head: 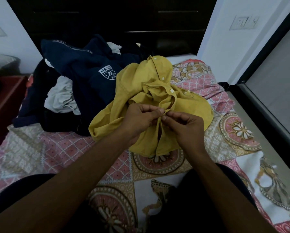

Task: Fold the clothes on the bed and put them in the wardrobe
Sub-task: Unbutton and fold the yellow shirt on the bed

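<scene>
I pinch the yellow shirt's (pixel 151 98) button strip with both my left hand (pixel 140 118) and right hand (pixel 184 125), fingers clamped. The shirt lies mid-bed (pixel 40 148), strip running away from me.

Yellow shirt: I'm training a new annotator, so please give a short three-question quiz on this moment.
1. True or false: both the left hand and right hand pinch the yellow shirt.
2. The navy top lies: A) to the shirt's left, B) to its right, C) under the hands.
3. What colour are the shirt's buttons?
Key: 1 true; 2 A; 3 white.
</scene>
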Available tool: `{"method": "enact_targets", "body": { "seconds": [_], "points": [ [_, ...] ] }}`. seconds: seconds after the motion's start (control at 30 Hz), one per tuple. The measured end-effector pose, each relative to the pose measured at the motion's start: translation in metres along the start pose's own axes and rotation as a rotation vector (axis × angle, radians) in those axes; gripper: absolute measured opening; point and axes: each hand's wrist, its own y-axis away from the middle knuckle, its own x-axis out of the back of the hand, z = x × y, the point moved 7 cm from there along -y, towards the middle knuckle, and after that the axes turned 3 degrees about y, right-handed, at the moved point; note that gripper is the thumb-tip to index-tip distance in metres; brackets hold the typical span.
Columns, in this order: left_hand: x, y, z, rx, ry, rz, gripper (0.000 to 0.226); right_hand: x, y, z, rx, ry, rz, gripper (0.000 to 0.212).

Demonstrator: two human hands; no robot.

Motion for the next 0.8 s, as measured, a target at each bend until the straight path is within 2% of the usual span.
{"method": "enact_targets", "body": {
  "seconds": [0.17,0.3,0.53,0.67,0.73,0.8],
  "points": [
    [0.001,0.001,-0.001,-0.019,-0.009,0.016,0.002,0.002,-0.002,0.001,0.019,0.086,-0.024,0.016],
    [0.003,0.000,-0.004,-0.037,-0.043,0.027,0.002,-0.002,0.000,0.001,0.030,0.166,-0.070,0.004],
    [0.002,-0.004,0.003,-0.047,-0.115,-0.020,0.003,-0.005,0.004,-0.003,0.065,0.151,-0.033,0.011],
    [-0.003,0.000,0.004,-0.126,-0.177,-0.046,0.010,0.004,0.001,0.001,0.032,0.111,0.030,0.014],
    [-0.004,0.002,0.005,-0.183,-0.250,-0.040,0.016,0.003,0.001,-0.001,0.073,0.177,0.016,0.015],
    [-0.004,0.003,0.006,-0.225,-0.319,-0.001,0.013,-0.001,0.001,-0.002,0.083,0.216,-0.018,0.018]
  ]
}}
